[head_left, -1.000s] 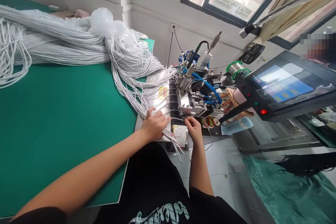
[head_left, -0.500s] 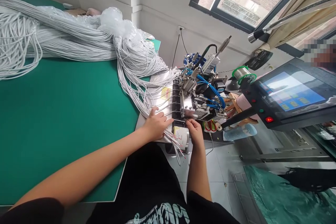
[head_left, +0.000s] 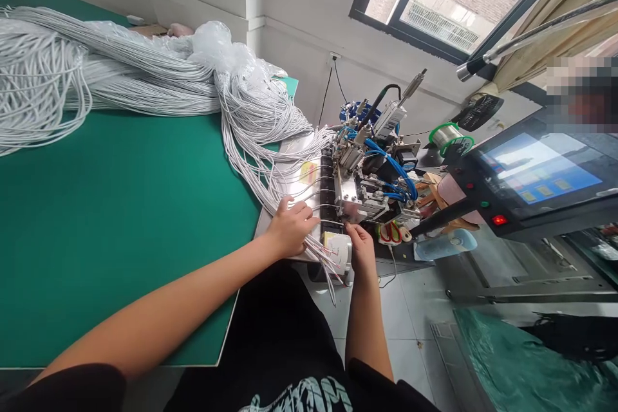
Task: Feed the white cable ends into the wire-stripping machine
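Observation:
My left hand (head_left: 292, 229) is curled over a bundle of thin white cables (head_left: 316, 248), whose loose ends with reddish tips hang out below the palm. One white cable (head_left: 332, 223) runs from beside my left fingers across a dark slotted strip (head_left: 328, 196). At its far end my right hand (head_left: 362, 248) pinches the cable between thumb and forefinger, close against the metal front of a bench machine (head_left: 347, 190). Several other cables lie across the strip into the machine. The exact tip under my right fingers is hidden.
A large heap of white cables (head_left: 159, 80) lies along the green tabletop (head_left: 145, 206). A white roll (head_left: 340, 250) stands just below the strip. At the right are a touchscreen panel (head_left: 545, 167), a solder wire spool (head_left: 449, 138), red-handled scissors (head_left: 390, 234) and a blue bottle (head_left: 447, 244).
The whole view has shifted slightly. Both hands keep nearly the same place and grip at the strip, with the right fingers still at the cable end.

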Demonstrator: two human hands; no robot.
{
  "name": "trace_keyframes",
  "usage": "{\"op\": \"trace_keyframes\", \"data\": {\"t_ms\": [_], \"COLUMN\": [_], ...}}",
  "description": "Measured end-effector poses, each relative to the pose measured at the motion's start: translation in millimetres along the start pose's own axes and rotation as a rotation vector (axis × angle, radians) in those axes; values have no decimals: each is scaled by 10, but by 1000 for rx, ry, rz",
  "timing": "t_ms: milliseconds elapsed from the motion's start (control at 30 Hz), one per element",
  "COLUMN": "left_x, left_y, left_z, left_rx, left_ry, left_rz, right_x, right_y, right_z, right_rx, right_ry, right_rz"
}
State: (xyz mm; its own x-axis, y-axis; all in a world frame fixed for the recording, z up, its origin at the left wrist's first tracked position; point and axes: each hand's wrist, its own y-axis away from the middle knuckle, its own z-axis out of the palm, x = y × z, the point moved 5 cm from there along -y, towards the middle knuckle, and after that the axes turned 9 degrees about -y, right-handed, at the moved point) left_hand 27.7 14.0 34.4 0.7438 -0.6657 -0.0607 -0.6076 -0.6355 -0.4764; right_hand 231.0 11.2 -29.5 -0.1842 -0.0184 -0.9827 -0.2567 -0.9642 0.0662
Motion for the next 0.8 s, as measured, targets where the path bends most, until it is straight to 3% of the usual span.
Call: {"op": "trace_keyframes", "data": {"t_ms": [300,600,800], "left_x": [-10,-3,-2], "left_y": [-10,-15,-6], "left_z": [23,41,35], "left_rx": [-4,-25,43], "left_ry": [2,22,25], "left_rz": [-27,0,7], "right_x": [-393,-710,-701], "right_y": [393,721,757], "right_z": [-171,272,376], "right_rx": [3,-396,-460], "right_ry": [260,718,772], "right_rz": [-209,-364,-403]}}
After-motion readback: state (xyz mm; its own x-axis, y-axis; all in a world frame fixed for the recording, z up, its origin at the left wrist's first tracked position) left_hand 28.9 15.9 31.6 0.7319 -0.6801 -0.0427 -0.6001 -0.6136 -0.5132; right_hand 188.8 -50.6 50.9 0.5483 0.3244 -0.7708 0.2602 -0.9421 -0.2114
